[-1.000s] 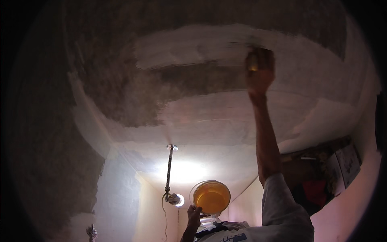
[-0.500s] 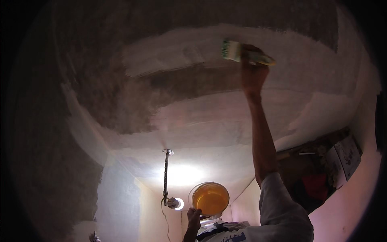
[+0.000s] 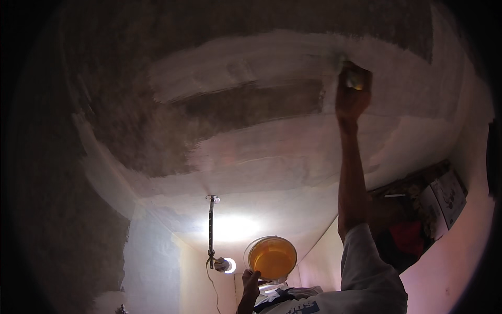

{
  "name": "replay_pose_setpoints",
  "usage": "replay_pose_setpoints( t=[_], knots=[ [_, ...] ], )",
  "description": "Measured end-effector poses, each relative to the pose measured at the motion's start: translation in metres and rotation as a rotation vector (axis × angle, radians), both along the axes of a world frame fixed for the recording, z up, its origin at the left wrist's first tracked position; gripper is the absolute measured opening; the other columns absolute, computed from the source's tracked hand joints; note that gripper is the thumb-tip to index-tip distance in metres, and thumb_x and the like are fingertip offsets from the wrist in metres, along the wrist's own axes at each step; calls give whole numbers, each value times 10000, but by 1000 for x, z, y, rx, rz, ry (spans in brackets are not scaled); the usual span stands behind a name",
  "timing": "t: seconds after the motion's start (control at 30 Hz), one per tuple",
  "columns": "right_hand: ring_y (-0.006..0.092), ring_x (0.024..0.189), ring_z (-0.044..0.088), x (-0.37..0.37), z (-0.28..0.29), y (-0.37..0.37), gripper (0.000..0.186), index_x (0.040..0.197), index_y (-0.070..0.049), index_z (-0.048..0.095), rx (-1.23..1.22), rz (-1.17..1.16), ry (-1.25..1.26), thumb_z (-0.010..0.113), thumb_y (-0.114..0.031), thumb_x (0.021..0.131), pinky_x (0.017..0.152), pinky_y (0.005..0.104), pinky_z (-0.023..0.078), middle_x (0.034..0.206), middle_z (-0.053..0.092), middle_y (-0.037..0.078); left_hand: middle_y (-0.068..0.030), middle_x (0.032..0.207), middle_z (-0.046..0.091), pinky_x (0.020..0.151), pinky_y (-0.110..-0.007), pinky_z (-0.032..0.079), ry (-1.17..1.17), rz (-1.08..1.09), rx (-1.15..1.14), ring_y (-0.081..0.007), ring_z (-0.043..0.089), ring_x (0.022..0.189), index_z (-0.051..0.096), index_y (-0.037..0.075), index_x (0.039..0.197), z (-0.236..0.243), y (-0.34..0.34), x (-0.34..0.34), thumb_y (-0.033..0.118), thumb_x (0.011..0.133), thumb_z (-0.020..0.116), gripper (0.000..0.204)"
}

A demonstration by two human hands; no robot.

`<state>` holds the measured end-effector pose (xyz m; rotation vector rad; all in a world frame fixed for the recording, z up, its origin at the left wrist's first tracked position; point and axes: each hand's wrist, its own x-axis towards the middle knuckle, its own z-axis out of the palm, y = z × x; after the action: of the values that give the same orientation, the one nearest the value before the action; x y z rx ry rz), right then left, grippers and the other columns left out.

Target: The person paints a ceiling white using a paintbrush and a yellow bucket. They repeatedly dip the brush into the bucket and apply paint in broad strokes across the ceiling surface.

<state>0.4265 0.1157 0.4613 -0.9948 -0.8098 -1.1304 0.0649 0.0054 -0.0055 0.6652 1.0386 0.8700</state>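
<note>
My right hand (image 3: 357, 104) reaches up to the ceiling (image 3: 251, 104), closed round a paintbrush (image 3: 356, 80). Blurred bristles lie against a pale, coated band; most of the brush is hidden behind the fingers. Lower down, my left hand (image 3: 251, 282) grips the rim of a round bucket (image 3: 294, 254) with orange-looking liquid inside. Dark brown patches of ceiling lie between and beyond the pale, streaky strokes.
A lamp (image 3: 226, 265) hangs from a dark rod (image 3: 211, 230) fixed to the ceiling, with a thin cable trailing below. At the right, a shelf-like recess holds a box (image 3: 444, 203) and a red item (image 3: 408, 238). Walls stand at both sides.
My right hand and the brush have moved right along the ceiling, and the brush has turned so that its bristles point upward. The left hand still holds the bucket in about the same place.
</note>
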Motion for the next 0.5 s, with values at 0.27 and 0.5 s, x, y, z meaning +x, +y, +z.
replay_pose_setpoints(
  t=[0.27,0.5],
  knots=[
    [219,794,635,-88,7,32,138,949,-90,669,-152,204,-218,645,-60,816,685,344,507,933,644,74,-134,880,488,600,-514,604,7,15,2,-297,615,752,419,15,892,10,-7,-2,37,776,616,230],
    [73,734,582,-25,15,10,165,1007,-39,672,-73,566,135,638,-104,859,580,226,483,875,662,33,-134,881,480,604,-526,605,-22,13,-7,-308,616,757,413,13,885,1,-4,-1,39,775,614,230]
  ],
)
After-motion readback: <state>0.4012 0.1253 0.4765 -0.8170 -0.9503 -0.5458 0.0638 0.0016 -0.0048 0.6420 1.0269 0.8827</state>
